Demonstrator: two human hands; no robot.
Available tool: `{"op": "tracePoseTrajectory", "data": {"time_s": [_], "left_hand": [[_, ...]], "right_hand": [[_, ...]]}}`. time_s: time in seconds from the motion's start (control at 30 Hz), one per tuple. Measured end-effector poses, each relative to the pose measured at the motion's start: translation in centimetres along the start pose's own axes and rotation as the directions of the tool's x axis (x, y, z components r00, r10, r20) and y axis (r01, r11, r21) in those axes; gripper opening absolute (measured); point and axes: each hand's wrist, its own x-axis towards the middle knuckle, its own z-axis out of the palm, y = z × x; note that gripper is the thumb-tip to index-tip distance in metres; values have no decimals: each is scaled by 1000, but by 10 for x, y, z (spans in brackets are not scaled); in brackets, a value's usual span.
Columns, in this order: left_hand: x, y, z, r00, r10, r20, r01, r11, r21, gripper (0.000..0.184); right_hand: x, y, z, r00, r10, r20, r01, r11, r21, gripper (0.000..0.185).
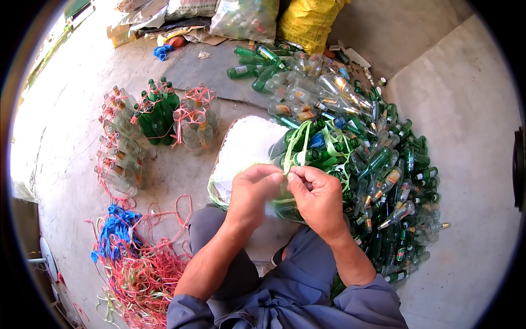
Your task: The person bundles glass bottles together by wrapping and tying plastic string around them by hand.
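Note:
Both of my hands meet in front of me, fingertips pinched together on a light green plastic string (295,143). My left hand (253,193) is slightly blurred, its thumb and forefinger closed on the string. Close beside it, my right hand (316,196) pinches the same string, the other fingers curled in. The string runs up and around the necks of several green bottles (329,156) just beyond my hands. Under them and to the left lies a white slab (249,142), with more green string at its lower left edge.
A big heap of loose glass bottles (383,170) spreads along the right. Bottle bundles tied with pink string (193,118) stand at the left. Tangled pink string (145,279) and blue string (116,233) lie at lower left. A yellow sack (309,24) stands at the back.

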Motion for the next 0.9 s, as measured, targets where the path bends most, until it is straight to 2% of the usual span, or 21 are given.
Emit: {"op": "tracePoseTrajectory", "data": {"time_s": [0.2, 0.3, 0.4, 0.6, 0.7, 0.8, 0.9], "left_hand": [[-1, 1, 6, 998, 55, -25, -55, 998, 16, 9], [-4, 5, 12, 995, 89, -34, -87, 995, 59, 9], [-6, 6, 13, 993, 116, -19, -113, 986, 121, 8], [-9, 7, 11, 995, 101, 14, -102, 975, 196, 9], [-8, 6, 10, 996, 86, 13, -87, 977, 195, 8], [-7, 6, 9, 998, 59, 24, -62, 980, 187, 10], [-4, 7, 9, 999, 14, 50, -21, 989, 149, 12]], "right_hand": [[1, 2, -1, 1000, 10, -2, -9, 997, 77, 13], [1, -9, -5, 986, 162, 28, -164, 974, 157, 12], [2, -3, -4, 995, 98, 7, -98, 989, 110, 9], [4, 1, -1, 997, 82, -13, -82, 997, -5, 6], [4, 1, 2, 999, -26, -22, 25, 999, -43, 6], [4, 0, 1, 1000, -12, -8, 11, 999, -36, 5], [6, -4, -4, 994, 109, 29, -111, 992, 67, 6]]}}
